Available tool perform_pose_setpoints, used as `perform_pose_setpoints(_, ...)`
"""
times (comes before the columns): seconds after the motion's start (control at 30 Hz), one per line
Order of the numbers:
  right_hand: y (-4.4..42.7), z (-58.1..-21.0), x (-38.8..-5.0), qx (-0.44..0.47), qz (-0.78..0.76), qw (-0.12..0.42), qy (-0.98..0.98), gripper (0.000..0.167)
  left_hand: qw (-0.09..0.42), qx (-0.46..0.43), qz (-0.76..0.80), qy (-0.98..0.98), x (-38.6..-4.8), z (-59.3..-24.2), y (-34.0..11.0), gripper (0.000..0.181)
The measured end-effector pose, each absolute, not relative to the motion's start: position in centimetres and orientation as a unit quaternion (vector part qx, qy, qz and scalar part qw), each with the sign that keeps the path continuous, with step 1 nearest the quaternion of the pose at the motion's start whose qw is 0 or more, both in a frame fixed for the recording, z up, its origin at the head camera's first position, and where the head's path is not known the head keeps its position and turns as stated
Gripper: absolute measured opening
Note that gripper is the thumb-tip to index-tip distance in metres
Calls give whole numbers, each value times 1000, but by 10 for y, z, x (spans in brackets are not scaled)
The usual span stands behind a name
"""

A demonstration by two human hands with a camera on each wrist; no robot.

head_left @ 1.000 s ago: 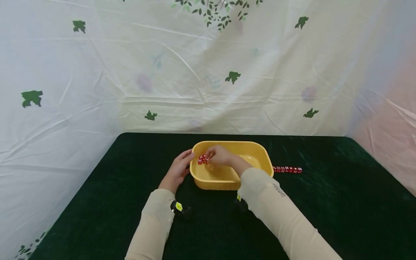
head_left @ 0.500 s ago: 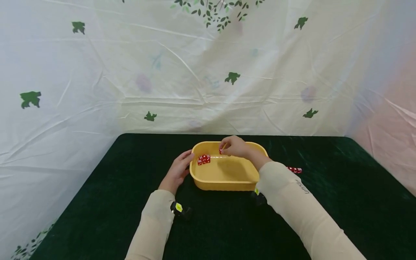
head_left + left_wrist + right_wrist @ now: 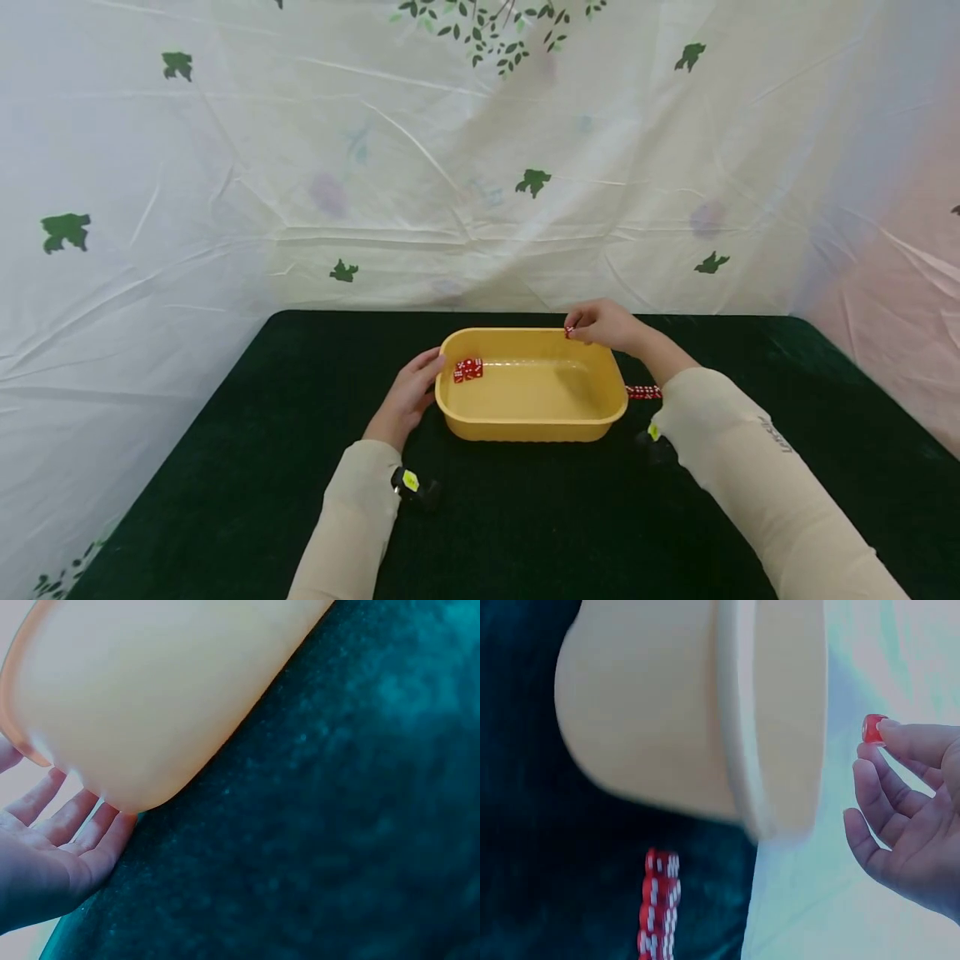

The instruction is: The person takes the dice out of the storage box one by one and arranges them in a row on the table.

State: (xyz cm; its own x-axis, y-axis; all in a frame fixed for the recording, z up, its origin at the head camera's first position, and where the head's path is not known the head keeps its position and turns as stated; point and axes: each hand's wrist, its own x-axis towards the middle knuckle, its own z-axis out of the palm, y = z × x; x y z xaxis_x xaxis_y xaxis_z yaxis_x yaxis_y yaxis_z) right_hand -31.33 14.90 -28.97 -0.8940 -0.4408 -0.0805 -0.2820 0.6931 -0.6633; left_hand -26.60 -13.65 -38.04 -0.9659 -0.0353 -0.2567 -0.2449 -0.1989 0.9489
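A yellow plastic tub (image 3: 528, 432) stands on the dark green tablecloth. In its left end lie several red dice (image 3: 468, 370) with white pips, close together. My left hand (image 3: 408, 393) rests against the tub's left end; the left wrist view shows extended fingers (image 3: 71, 817) touching the outer wall, the thumb by the rim. Above the tub's far right rim, my right hand (image 3: 611, 325) pinches one red die (image 3: 873, 729) between thumb and index finger, the other fingers loosely bent. A row of red dice (image 3: 643, 392) lies on the cloth right of the tub, partly hidden by the right sleeve.
The green cloth (image 3: 517, 517) covers the table, whose far edge runs just behind the tub. Pale curtains (image 3: 420, 167) with green bird shapes hang behind and at both sides. Each wrist carries a small black camera (image 3: 416, 487).
From among the dice inside the tub, my right hand has risen and moved right with one die, now above the far right rim. The left hand has stayed at the tub's left end.
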Motion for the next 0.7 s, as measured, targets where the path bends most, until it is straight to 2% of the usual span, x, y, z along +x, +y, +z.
perform_pose_setpoints(0.4,211,-282,-310,-154,-339,92,924,22,70,-111,768,627,-264,-380,-136,36)
perform_pose_setpoints(0.7,245,-288,-303,-143,-341,81,926,21,71,-113,771,623,-263,-379,-136,36)
